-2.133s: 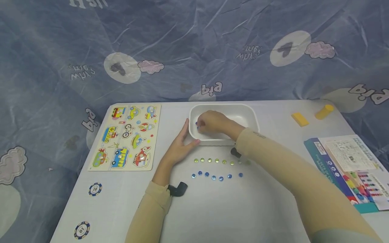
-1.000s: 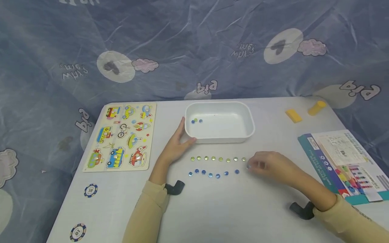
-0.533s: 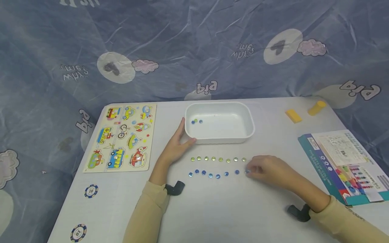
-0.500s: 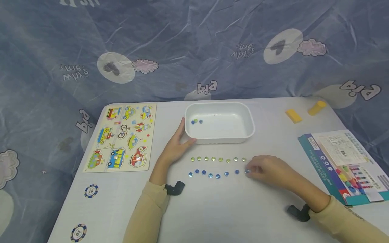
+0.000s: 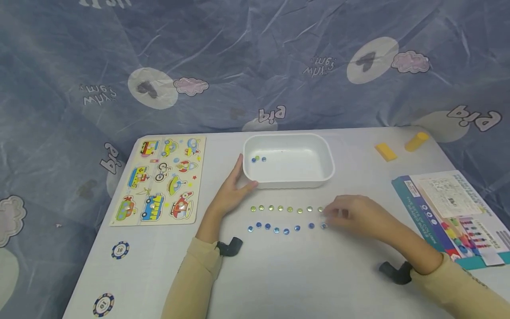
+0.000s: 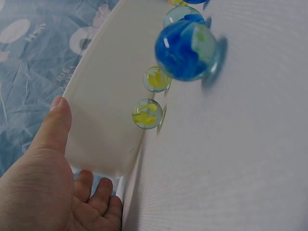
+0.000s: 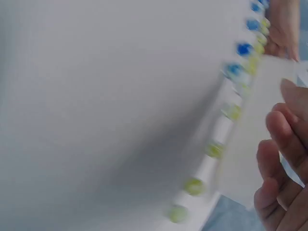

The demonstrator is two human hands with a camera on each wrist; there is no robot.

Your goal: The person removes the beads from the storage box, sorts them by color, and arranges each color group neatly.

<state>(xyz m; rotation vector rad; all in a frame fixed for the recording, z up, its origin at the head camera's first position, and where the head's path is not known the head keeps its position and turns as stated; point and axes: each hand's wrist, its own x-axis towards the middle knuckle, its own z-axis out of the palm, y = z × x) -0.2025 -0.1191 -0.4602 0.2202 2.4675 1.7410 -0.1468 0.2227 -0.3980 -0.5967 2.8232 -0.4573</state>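
Glass marbles with coloured swirls lie on the white table in two rows, yellow ones [image 5: 290,209] behind and blue ones [image 5: 286,231] in front. Behind them stands a white tray [image 5: 288,184] with two blue marbles [image 5: 253,160] and one yellow marble [image 5: 257,157] at its left end. My left hand [image 5: 230,195] rests against the tray's left corner, thumb on the near side and fingers along the end. My right hand [image 5: 360,217] hovers by the rows' right ends, close to the last blue marble [image 5: 324,226]; the right wrist view shows nothing in its loosely bent fingers.
On the left lies a wooden vehicle puzzle board [image 5: 159,181], with two poker chips [image 5: 120,250] nearer the front. At the right are a boxed toy set [image 5: 450,217], a yellow block [image 5: 385,152] and a yellow cylinder [image 5: 416,141]. A printed cloth [image 5: 255,66] hangs behind the table.
My right hand has come from inside the tray to the rows' right end, put down a blue marble there and let it go, then lifted slightly away. My left hand stays at the tray.
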